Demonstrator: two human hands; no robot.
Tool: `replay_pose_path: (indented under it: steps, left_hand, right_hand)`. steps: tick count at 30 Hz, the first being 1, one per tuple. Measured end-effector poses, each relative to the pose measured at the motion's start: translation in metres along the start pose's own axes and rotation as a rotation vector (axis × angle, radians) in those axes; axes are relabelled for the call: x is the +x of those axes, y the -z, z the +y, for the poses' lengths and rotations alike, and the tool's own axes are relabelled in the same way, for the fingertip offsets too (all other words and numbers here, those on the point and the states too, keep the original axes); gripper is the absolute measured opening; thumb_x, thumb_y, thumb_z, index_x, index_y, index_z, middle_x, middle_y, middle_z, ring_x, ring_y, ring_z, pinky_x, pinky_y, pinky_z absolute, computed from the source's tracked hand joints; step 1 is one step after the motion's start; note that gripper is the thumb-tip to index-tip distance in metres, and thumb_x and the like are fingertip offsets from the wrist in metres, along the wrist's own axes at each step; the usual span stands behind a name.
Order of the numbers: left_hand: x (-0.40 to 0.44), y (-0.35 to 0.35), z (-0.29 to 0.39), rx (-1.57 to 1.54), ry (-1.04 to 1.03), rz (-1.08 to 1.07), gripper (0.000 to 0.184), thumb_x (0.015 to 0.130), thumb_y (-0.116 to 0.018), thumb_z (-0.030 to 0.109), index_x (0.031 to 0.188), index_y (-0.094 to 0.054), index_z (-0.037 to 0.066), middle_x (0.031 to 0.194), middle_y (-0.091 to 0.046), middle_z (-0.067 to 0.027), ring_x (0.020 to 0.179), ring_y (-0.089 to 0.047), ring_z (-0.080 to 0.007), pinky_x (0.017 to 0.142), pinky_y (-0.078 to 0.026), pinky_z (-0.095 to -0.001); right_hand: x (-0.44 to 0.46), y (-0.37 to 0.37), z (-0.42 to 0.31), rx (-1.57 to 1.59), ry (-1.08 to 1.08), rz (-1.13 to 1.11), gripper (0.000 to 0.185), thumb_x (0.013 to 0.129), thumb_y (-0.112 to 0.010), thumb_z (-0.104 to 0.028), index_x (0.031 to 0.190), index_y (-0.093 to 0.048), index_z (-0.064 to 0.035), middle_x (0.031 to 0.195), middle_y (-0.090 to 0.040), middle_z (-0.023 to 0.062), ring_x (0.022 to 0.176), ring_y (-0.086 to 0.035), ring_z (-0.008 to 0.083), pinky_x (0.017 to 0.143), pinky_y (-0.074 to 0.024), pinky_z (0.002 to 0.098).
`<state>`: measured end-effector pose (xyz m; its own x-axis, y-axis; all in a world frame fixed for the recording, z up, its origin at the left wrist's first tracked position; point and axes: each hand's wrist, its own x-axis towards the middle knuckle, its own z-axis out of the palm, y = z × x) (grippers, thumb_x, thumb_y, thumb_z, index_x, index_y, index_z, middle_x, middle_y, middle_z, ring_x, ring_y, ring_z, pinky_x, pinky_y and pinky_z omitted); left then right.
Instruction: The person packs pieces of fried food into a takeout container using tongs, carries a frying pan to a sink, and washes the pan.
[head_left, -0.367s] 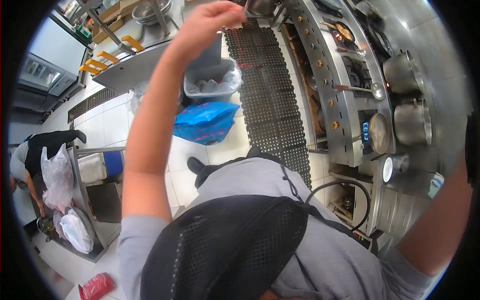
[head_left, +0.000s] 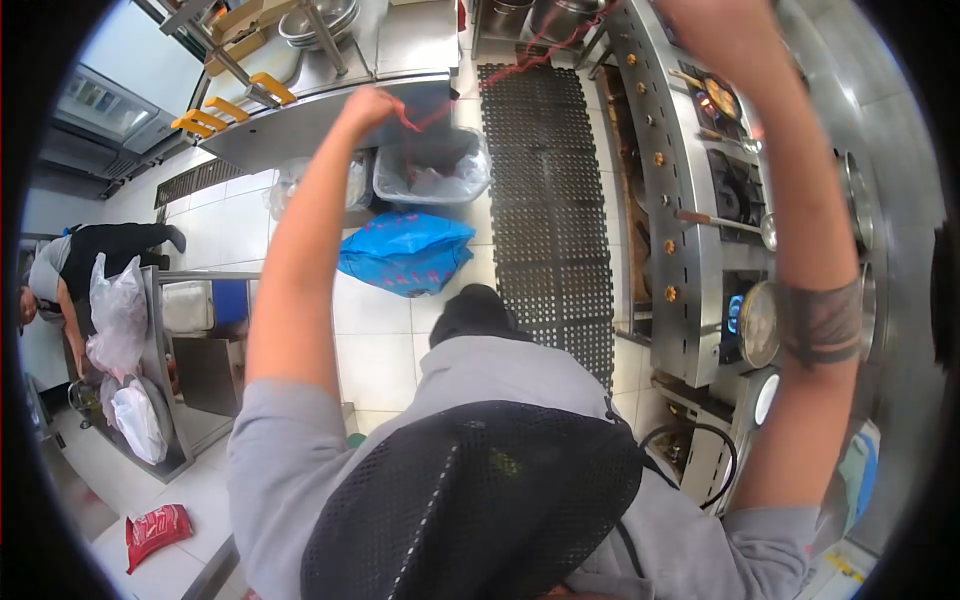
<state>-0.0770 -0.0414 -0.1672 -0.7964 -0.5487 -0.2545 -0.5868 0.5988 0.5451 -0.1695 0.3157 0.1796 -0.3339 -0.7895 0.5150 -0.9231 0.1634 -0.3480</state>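
My left hand (head_left: 368, 104) is closed on a thin red strand (head_left: 405, 118), near the edge of the steel counter (head_left: 300, 122). The strand looks like string or a plastic strip. It runs slack and blurred across the bin and the floor mat to the top edge, toward my right hand (head_left: 715, 30). My right hand is raised over the stove side, blurred, its fingers cut off by the frame, so its grip is hidden. Below my left hand stands a bin (head_left: 432, 190) with a clear liner, a blue plastic bag (head_left: 408, 252) beside it.
On the right, the stove (head_left: 690, 190) bears a pan (head_left: 762, 322) over a blue flame and a lit pan (head_left: 718, 98). A black perforated mat (head_left: 548, 220) covers the floor. At left, another person (head_left: 105, 255) bends by a steel cart. A red packet (head_left: 157, 535) lies lower left.
My left hand has moved left and down, with the red strand now plain in it. My right arm has swung up into view over the stove. The camera view has shifted slightly.
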Motion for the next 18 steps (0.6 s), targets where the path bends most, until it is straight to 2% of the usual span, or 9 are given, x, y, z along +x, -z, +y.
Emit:
replay_pose_path:
  steps: [2,4,6,8,10,13,15,16,18]
  left_hand:
    - [0.035,-0.045,-0.035,0.125,0.039,0.083,0.035,0.079,-0.075,0.039,0.094,-0.077,0.008,0.089,-0.073,-0.0135,0.080,-0.068,-0.0244,0.076,-0.052,-0.0380]
    - [0.056,-0.079,-0.058,0.049,0.234,0.026,0.037,0.078,-0.074,0.040,0.095,-0.076,0.007,0.096,-0.072,-0.0174,0.088,-0.070,-0.0293,0.080,-0.053,-0.0404]
    - [0.085,-0.121,-0.098,0.089,0.307,0.073,0.037,0.078,-0.072,0.039,0.095,-0.076,0.006,0.100,-0.071,-0.0191,0.093,-0.069,-0.0327,0.083,-0.053,-0.0412]
    - [0.099,-0.140,-0.109,0.130,0.384,0.118,0.037,0.078,-0.070,0.039,0.094,-0.076,0.005,0.104,-0.070,-0.0208,0.099,-0.068,-0.0360,0.086,-0.052,-0.0419]
    - [0.093,-0.150,-0.109,0.025,0.634,0.213,0.036,0.079,-0.066,0.024,0.103,-0.072,-0.002,0.111,-0.067,-0.0259,0.110,-0.064,-0.0372,0.091,-0.052,-0.0417]
    - [0.135,-0.210,-0.200,0.040,0.612,0.192,0.035,0.079,-0.066,0.026,0.100,-0.072,-0.001,0.106,-0.069,-0.0253,0.101,-0.067,-0.0387,0.084,-0.053,-0.0442]
    - [0.146,-0.247,-0.241,-0.610,0.746,-0.177,0.040,0.078,-0.067,0.033,0.098,-0.072,-0.002,0.104,-0.070,-0.0228,0.096,-0.067,-0.0422,0.085,-0.053,-0.0480]
    - [0.142,-0.267,-0.265,-0.397,0.404,-0.274,0.036,0.080,-0.065,0.033,0.094,-0.073,0.001,0.099,-0.070,-0.0214,0.092,-0.067,-0.0413,0.082,-0.054,-0.0495]
    - [0.142,-0.270,-0.252,0.205,0.100,-0.311,0.030,0.083,-0.060,0.032,0.087,-0.073,0.005,0.092,-0.071,-0.0193,0.085,-0.068,-0.0398,0.077,-0.055,-0.0506]
  right_hand:
    - [-0.015,-0.037,0.031,0.150,-0.052,-0.123,0.022,0.092,-0.064,-0.022,0.090,-0.068,-0.0002,0.081,-0.059,0.0088,0.079,-0.057,0.0196,0.074,-0.0466,0.0341]
    - [-0.029,-0.084,0.072,0.204,-0.056,-0.212,0.018,0.092,-0.066,-0.017,0.095,-0.068,0.0007,0.098,-0.066,0.0073,0.092,-0.062,0.0205,0.086,-0.0476,0.0306]
    - [-0.035,-0.126,0.100,0.253,0.070,-0.159,0.017,0.088,-0.067,-0.020,0.089,-0.070,-0.0027,0.088,-0.066,0.0114,0.087,-0.063,0.0291,0.078,-0.0506,0.0389]
    - [-0.040,-0.167,0.131,0.264,0.096,-0.232,0.016,0.087,-0.068,-0.020,0.091,-0.071,-0.0047,0.094,-0.067,0.0104,0.093,-0.062,0.0301,0.083,-0.0505,0.0399]
    - [-0.039,-0.199,0.162,0.328,0.055,-0.325,0.018,0.087,-0.069,-0.021,0.097,-0.071,-0.0066,0.107,-0.066,0.0116,0.103,-0.060,0.0316,0.090,-0.0495,0.0407]
    - [-0.025,-0.226,0.216,0.381,-0.077,-0.498,0.024,0.088,-0.068,-0.022,0.107,-0.070,-0.0062,0.123,-0.061,0.0150,0.115,-0.056,0.0346,0.097,-0.0467,0.0416]
    - [-0.014,-0.238,0.260,0.411,-0.194,-0.625,0.026,0.089,-0.066,-0.021,0.109,-0.069,-0.0048,0.125,-0.061,0.0161,0.119,-0.055,0.0352,0.099,-0.0459,0.0420]
    - [-0.011,-0.243,0.286,0.420,-0.202,-0.659,0.026,0.089,-0.066,-0.021,0.109,-0.069,-0.0048,0.125,-0.061,0.0161,0.119,-0.055,0.0352,0.099,-0.0459,0.0420]
    - [-0.002,-0.245,0.337,0.287,-0.237,-0.776,0.026,0.090,-0.065,-0.020,0.110,-0.069,-0.0039,0.124,-0.061,0.0167,0.118,-0.055,0.0342,0.099,-0.0464,0.0401]
